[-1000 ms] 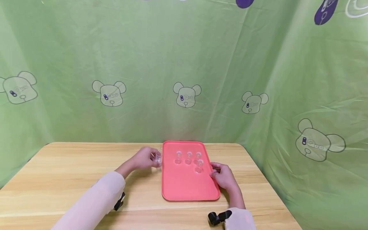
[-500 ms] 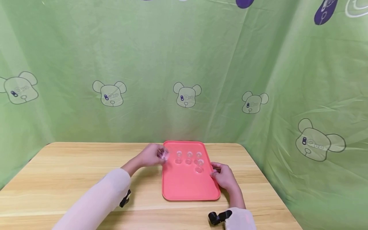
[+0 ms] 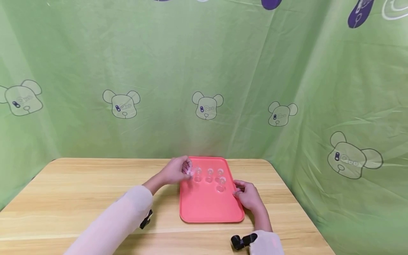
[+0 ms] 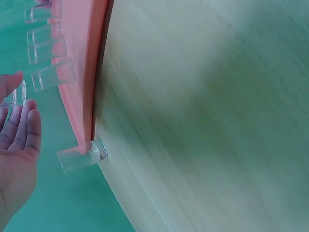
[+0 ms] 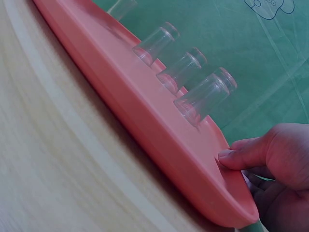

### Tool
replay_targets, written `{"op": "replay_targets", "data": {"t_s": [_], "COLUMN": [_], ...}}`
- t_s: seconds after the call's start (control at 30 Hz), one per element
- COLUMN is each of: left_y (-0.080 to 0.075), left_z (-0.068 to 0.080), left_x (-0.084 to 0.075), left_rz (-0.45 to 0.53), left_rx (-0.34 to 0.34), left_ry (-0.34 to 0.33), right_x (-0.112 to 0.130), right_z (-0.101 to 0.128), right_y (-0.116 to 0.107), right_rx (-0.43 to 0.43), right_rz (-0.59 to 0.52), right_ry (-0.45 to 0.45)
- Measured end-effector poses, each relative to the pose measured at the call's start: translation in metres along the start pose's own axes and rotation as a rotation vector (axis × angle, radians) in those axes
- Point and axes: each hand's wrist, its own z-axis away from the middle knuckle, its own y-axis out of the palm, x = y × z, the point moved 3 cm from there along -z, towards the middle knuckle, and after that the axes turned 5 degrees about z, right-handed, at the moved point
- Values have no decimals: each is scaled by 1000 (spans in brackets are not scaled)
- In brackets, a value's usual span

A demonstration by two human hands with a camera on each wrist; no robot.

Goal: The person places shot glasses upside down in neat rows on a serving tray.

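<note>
- Worktop (image 3: pixel 79 191) of pale wood is seen beneath both arms.
- Left hand (image 3: pixel 176 170) is held over the tray's far left corner, its grip pinched on a small clear cup (image 3: pixel 190 171).
- Pink tray (image 3: pixel 204 207) carries four more clear cups (image 3: pixel 209 173), upright, near its far edge.
- Right hand (image 3: pixel 248 196) is pressed against the tray's right rim, fingers curled on it.

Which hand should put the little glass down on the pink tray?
Probably the left hand: it already holds the little glass over the pink tray, beside the row of glasses. The right hand is busy gripping the tray's edge.
</note>
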Motion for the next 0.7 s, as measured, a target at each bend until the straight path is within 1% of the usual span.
{"op": "replay_targets", "data": {"t_s": [0.07, 0.17, 0.47, 0.6, 0.7], "left_y": [3, 7, 14, 15, 16], "left_z": [-2, -5, -11, -12, -13], "left_x": [-1, -3, -14, -18, -19], "left_rz": [-11, -30, -41, -54, -75], "left_rx": [3, 5, 34, 46, 55], "left_ry": [-2, 13, 95, 133, 148], "right_x": [1, 2, 2, 2, 2], "right_z": [0, 1, 3, 3, 3], "right_y": [0, 0, -1, -1, -1], "right_rx": [2, 3, 3, 4, 3], "right_rz": [-1, -1, 18, 15, 12], "right_ry": [1, 1, -30, -22, -21]}}
